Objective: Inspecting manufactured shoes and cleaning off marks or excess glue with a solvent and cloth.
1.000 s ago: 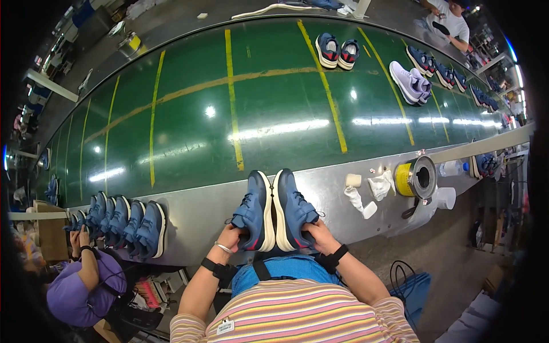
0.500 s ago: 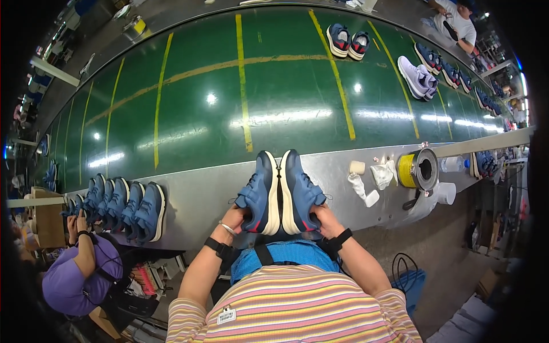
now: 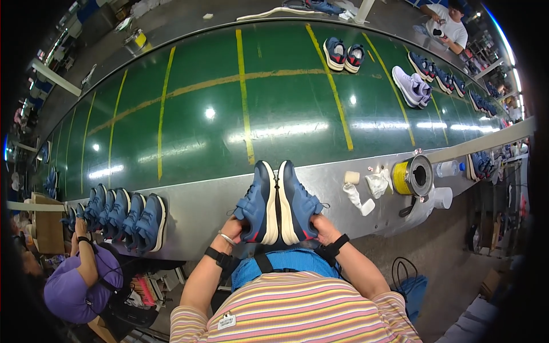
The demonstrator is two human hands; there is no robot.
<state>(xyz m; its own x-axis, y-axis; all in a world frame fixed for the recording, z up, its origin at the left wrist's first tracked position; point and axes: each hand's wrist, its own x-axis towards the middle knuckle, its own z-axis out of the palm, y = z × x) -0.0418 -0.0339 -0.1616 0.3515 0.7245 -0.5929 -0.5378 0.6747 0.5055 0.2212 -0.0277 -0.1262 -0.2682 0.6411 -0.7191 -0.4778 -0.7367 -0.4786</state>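
Two blue sneakers with cream soles and red heel accents lie sole to sole in front of me, over the metal ledge. My left hand (image 3: 232, 227) grips the left sneaker (image 3: 255, 203) at its heel opening. On the other side, my right hand (image 3: 325, 228) holds the right sneaker (image 3: 298, 204) in the same way. Both toes point away from me toward the green belt. The fingers are partly hidden inside and behind the shoe collars.
A row of blue sneakers (image 3: 150, 223) stands on the ledge at left, beside a person in purple (image 3: 86, 280). Rightward lie white cloths (image 3: 378, 183), a yellow-labelled can (image 3: 413, 175) and a plastic bottle (image 3: 449, 168). The green belt (image 3: 200, 126) carries lavender sneakers (image 3: 410, 87) and blue pairs.
The whole scene sits slightly lower in the picture as the view tilts. Both hands keep the same hold on the sneakers. The far person in white has shifted their arms.
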